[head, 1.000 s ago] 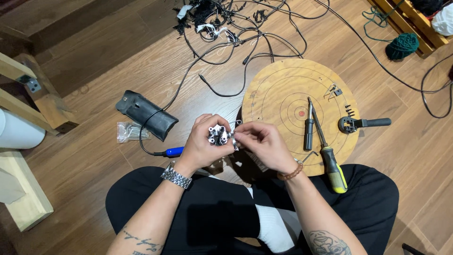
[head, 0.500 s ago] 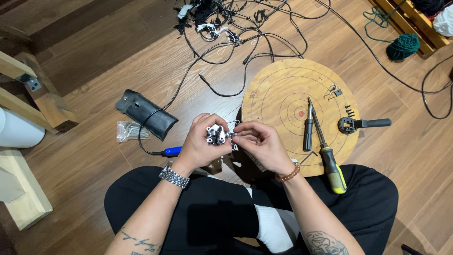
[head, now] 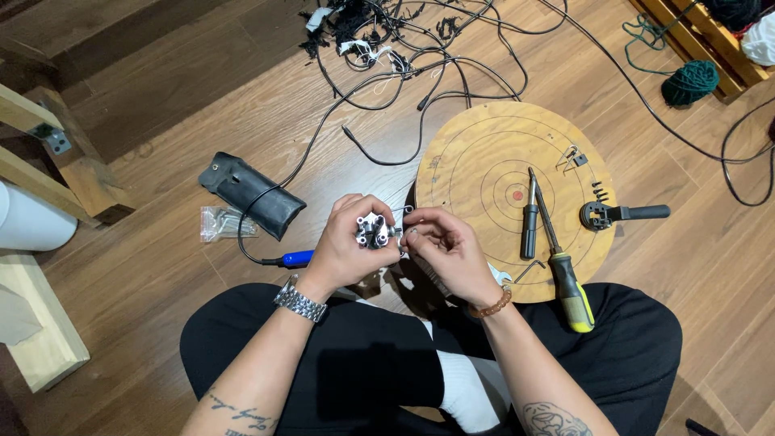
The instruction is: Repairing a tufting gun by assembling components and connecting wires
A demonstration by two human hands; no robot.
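Observation:
My left hand (head: 343, 249) grips a small silver metal part with round holes (head: 373, 231), held above my lap. My right hand (head: 442, 246) pinches at the part's right side with thumb and forefinger; a tiny metal piece sits at the fingertips, too small to identify. Both hands meet just left of the round wooden board (head: 484, 153). A metal watch is on my left wrist and a bead bracelet on my right.
On the board lie a black-handled screwdriver (head: 529, 220), a yellow-handled screwdriver (head: 565, 274), a black handled tool (head: 622, 214), a hex key (head: 530, 269) and small springs (head: 571, 158). A black pouch (head: 252, 194), a screw bag (head: 226, 222), cables (head: 387, 48) and green yarn (head: 689, 82) lie around.
My right fingers have shifted slightly at the right side of the metal part. My left hand keeps its hold in the same place.

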